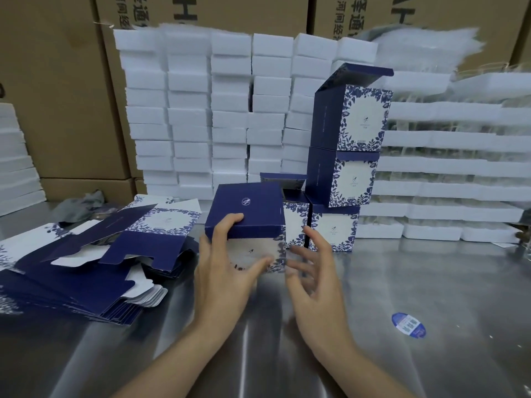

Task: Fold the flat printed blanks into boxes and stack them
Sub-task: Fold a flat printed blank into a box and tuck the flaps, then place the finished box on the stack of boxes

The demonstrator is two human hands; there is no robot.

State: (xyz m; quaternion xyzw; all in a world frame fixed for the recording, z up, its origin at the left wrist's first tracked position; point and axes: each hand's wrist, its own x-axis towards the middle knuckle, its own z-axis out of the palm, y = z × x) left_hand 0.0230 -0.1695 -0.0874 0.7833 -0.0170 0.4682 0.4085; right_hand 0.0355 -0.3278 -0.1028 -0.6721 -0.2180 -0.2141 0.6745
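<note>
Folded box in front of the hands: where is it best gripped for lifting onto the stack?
Probably by its two opposite side walls, coming from the near side. The box is closed with the lid flat, so those walls are parallel. The left hand holds its left top edge, and the right hand is open beside it.

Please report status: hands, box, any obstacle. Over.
Left hand grips folded box at its lid. Right hand open beside it. Stack of three boxes close behind, right. Flat blanks piled left.

Glossy metal table [402, 282], seemingly matt card boxes [349, 179]
</note>
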